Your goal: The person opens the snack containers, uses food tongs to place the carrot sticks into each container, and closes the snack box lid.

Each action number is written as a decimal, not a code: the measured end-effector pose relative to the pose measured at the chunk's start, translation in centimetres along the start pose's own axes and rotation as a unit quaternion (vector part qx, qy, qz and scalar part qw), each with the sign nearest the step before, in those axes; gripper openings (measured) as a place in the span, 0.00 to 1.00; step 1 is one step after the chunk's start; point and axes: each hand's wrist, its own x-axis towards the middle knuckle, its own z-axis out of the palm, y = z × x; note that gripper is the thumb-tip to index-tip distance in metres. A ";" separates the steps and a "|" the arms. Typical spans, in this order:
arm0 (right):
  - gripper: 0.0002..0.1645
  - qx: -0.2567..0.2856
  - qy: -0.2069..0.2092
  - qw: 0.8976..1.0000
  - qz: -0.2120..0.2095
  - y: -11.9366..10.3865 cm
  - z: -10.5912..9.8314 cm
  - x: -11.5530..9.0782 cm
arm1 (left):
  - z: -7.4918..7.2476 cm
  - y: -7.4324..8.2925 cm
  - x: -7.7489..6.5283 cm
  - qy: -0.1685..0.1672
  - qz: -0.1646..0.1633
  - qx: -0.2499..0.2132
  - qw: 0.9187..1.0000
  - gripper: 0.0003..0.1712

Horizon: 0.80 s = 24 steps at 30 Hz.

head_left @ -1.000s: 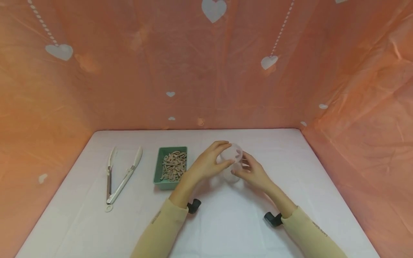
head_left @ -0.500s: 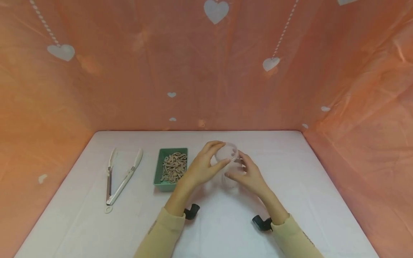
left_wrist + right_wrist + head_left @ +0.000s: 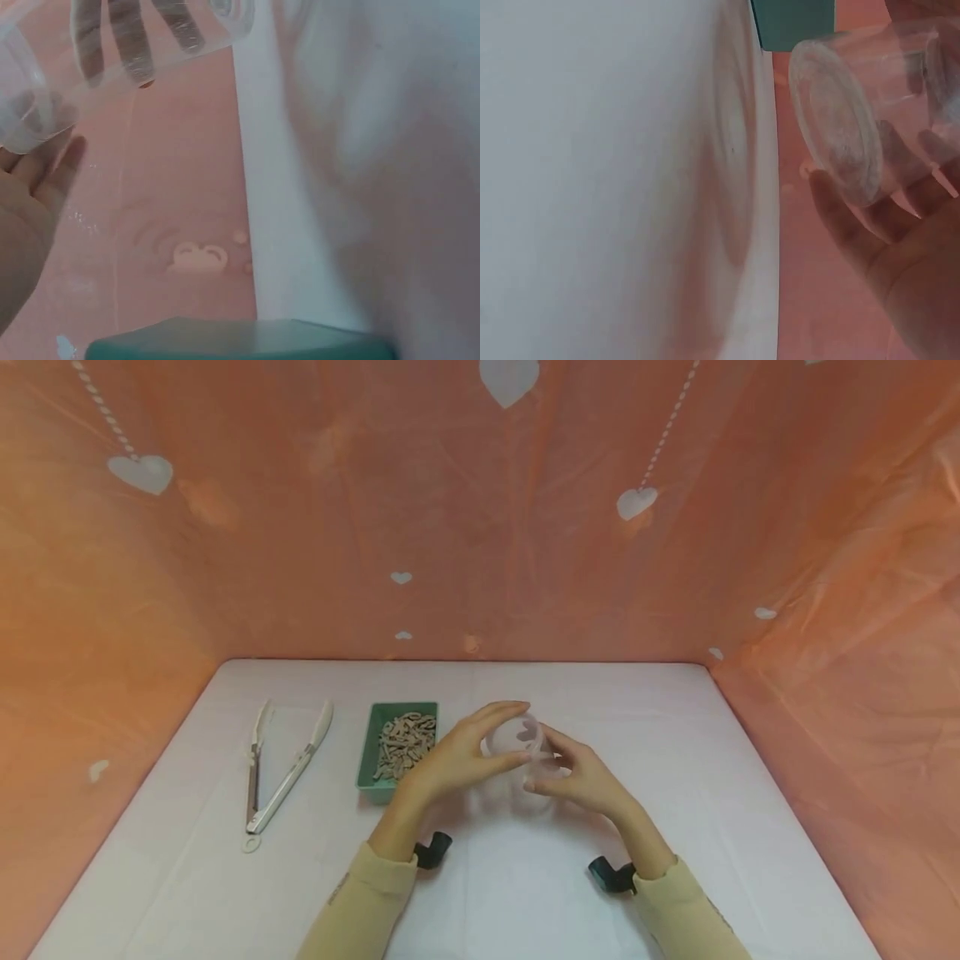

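Note:
A clear plastic jar (image 3: 504, 740) is held between both hands, raised off the table and tilted in the head view. My left hand (image 3: 456, 762) grips it around the wide rim, thumb on the near side and fingers on the far side. My right hand (image 3: 588, 779) holds the lower body from the right. Through the transparent wall in the left wrist view, the right fingers (image 3: 131, 45) show behind the jar. Its round base (image 3: 832, 120) faces the camera in the right wrist view. Whether a lid covers the rim, I cannot tell.
Left of the hands stands a green tray (image 3: 384, 795) with many small brown pieces (image 3: 405, 745). Farther left lie spread metal tongs (image 3: 283, 795) with pale tips. A white cloth (image 3: 675, 760) covers the table; orange sheeting with hearts (image 3: 480, 527) hangs behind and at both sides.
Both hands have brought the jar slightly left and nearer, and its rim has tipped further left. The tray and tongs have not moved on the table.

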 end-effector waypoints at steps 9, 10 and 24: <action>0.52 0.005 0.001 1.000 -0.021 -0.3 -0.2 0.2 | 0.5 -0.3 0.4 0.054 0.028 -0.059 0.996 0.38; 0.52 0.005 0.005 1.000 -0.022 -0.4 -0.1 0.2 | 0.4 -0.2 0.4 0.059 0.031 -0.061 0.996 0.38; 0.52 -0.011 0.077 0.997 -0.017 -1.0 0.9 0.0 | 0.8 -0.1 0.3 0.108 0.013 -0.051 0.993 0.40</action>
